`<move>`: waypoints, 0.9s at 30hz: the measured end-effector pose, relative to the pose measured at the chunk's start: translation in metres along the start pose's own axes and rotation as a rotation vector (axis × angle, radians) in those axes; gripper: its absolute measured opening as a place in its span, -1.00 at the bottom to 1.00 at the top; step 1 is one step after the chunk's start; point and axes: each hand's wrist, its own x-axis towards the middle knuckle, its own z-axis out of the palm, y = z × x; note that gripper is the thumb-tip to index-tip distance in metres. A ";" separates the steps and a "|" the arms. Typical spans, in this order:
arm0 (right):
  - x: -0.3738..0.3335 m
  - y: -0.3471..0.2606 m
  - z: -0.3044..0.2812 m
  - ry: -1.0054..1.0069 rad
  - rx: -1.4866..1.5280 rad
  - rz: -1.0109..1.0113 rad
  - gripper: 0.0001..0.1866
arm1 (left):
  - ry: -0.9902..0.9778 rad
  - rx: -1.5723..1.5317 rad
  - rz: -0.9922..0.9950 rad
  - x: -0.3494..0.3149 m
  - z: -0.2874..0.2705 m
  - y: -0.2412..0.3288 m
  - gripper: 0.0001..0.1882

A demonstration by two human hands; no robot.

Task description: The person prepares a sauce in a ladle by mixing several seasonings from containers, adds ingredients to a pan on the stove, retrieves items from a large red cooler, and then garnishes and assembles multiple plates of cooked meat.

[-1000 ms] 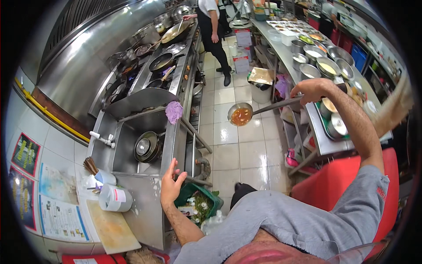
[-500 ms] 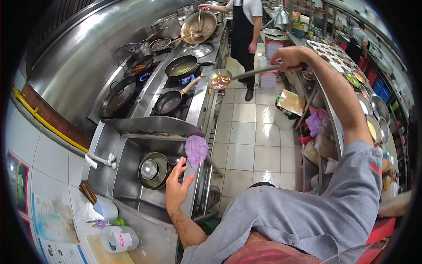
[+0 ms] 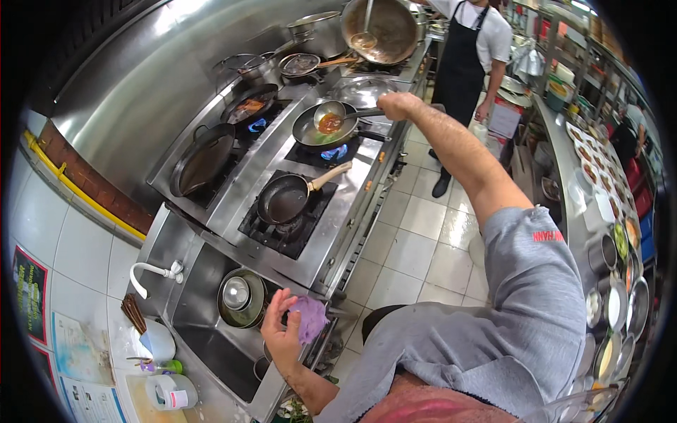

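Note:
My right hand [image 3: 399, 106] is closed round the long handle of a metal ladle [image 3: 364, 113], arm stretched forward. Reddish-brown sauce [image 3: 329, 124] lies in the ladle's bowl, which is over a dark frying pan [image 3: 302, 130] on a lit burner. Something green shows in that pan. Nearer to me, a smaller black frying pan [image 3: 283, 199] with a pale handle rests on another burner. My left hand [image 3: 282, 337] is beside a crumpled purple cloth [image 3: 311, 319] at the sink's edge, its fingers apart and slightly curled. The thumb overlaps the cloth in view, without a visible grip.
The steel sink [image 3: 194, 285] holds stacked bowls [image 3: 236, 292]. More pans [image 3: 204, 158] stand along the back burners, and a large wok [image 3: 395, 32] leans at the far end. A person in a black apron [image 3: 458, 67] stands there. A counter with many dishes [image 3: 624, 310] runs along the right.
My right hand has carried the ladle of sauce from over the aisle to above the far frying pan. My left hand has come up beside the purple cloth. The view has shifted.

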 end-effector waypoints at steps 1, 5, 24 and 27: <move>0.017 -0.001 0.012 -0.011 -0.019 0.028 -0.66 | 0.005 0.033 -0.006 0.006 0.008 0.001 -0.49; 0.053 0.011 0.055 0.058 -0.122 0.101 -0.78 | 0.193 0.492 0.027 0.042 -0.002 -0.029 -0.60; 0.103 0.059 0.121 0.053 0.174 0.160 -0.79 | 0.341 0.819 -1.137 0.111 -0.162 -0.152 -0.14; 0.115 0.064 0.143 0.156 0.127 0.169 -0.79 | 0.183 1.273 -0.879 0.093 -0.173 -0.160 -0.39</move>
